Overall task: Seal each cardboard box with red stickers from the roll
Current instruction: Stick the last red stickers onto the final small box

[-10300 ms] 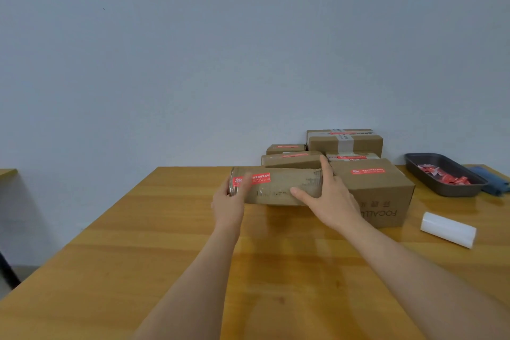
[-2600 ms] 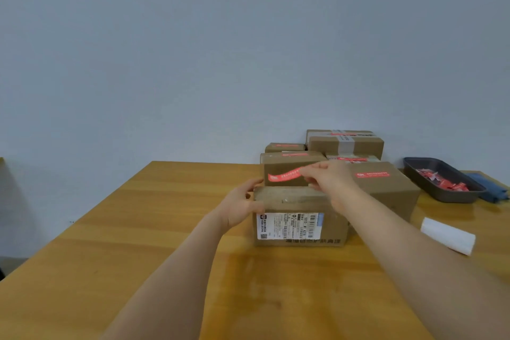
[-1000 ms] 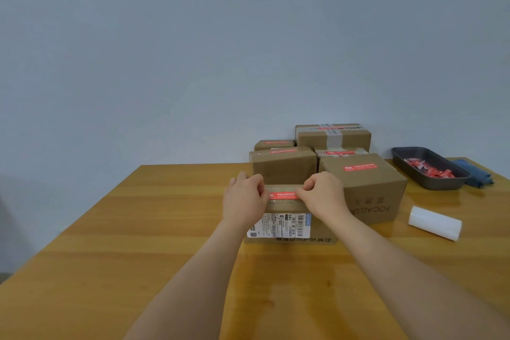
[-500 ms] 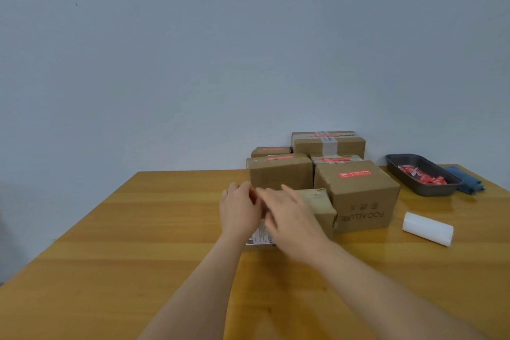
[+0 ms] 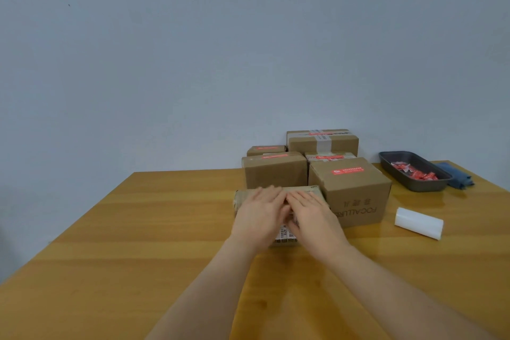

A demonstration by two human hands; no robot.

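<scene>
Head view, the only one I have. The left hand [image 5: 259, 215] and right hand [image 5: 313, 214] lie side by side, touching, on top of the front cardboard box [image 5: 303, 191]. Fingers of both are straight and flat, pressing down; neither grips anything that I can see. The hands cover most of the box top, so I cannot tell where its sticker sits. A white barcode label [image 5: 285, 233] shows on the front face between the wrists.

Edges and room: the box stands near the middle of the table [image 5: 138, 243], well clear of the left edge. Wide bare tabletop lies to the left and in front. On the right the box stands just beside a taller carton [image 5: 356, 196]; I cannot tell whether they touch. Directly behind it stand more stacked boxes [image 5: 276, 171], against the wall [image 5: 220, 50], each bearing a red sticker [image 5: 347, 171] on top.

The sticker roll [image 5: 419, 223], a smooth white cylinder, lies on its side right of the taller carton, apart from it. Beyond it, near the right edge, is a dark rectangular metal tray [image 5: 386, 159] holding crumpled red scraps [image 5: 414, 172], with a folded blue cloth [image 5: 456, 178] touching its far side.

Materials: matte brown corrugated card, glossy yellow wood-grain table, plain grey painted wall.
</scene>
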